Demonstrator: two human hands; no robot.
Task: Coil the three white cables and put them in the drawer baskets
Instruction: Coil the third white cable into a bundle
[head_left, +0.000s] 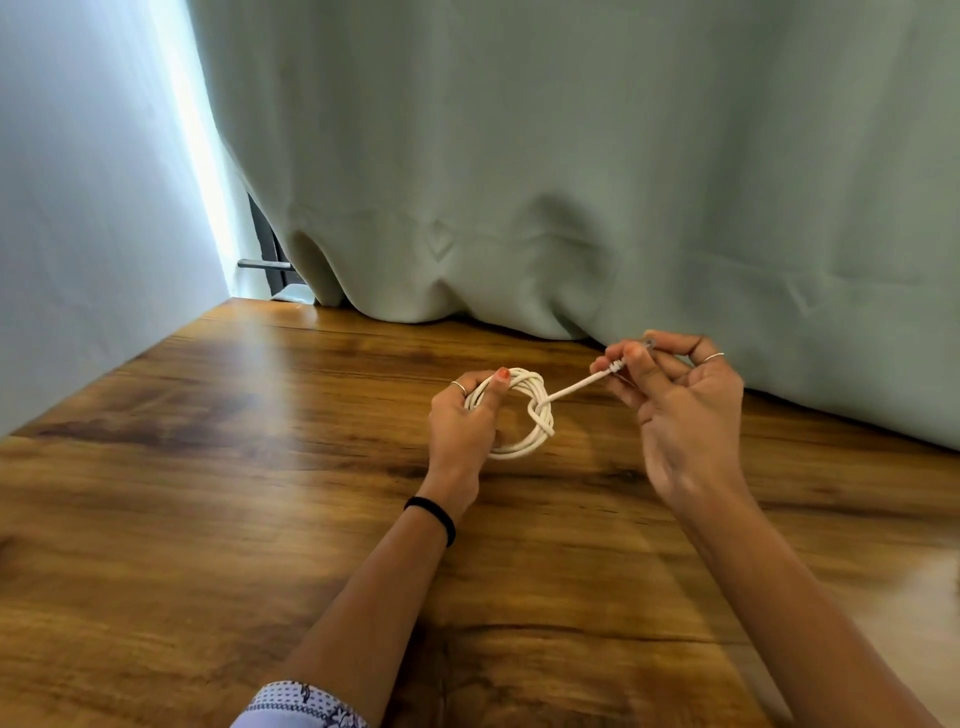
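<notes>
Slack is your risk: if the wrap around the round coil of thin white cable (522, 415) loosens as you pull its free end, the loops could spring apart. Your left hand (462, 423) grips the coil, thumb over its top, above the brown wooden table (208, 493), toward its far edge. Your right hand (675, 410) pinches the cable's end, remaining fingers loosely curled.

Table (218, 499): wood-grain top, smooth, semi-gloss, catching glare. Curtain (571, 156): matt green cloth, soft folds. Cable (535, 415): white, smooth plastic jacket. Wristband (434, 517): black, matt. Ring (714, 357): shiny metal. Sleeve (306, 706): printed cloth.
</notes>
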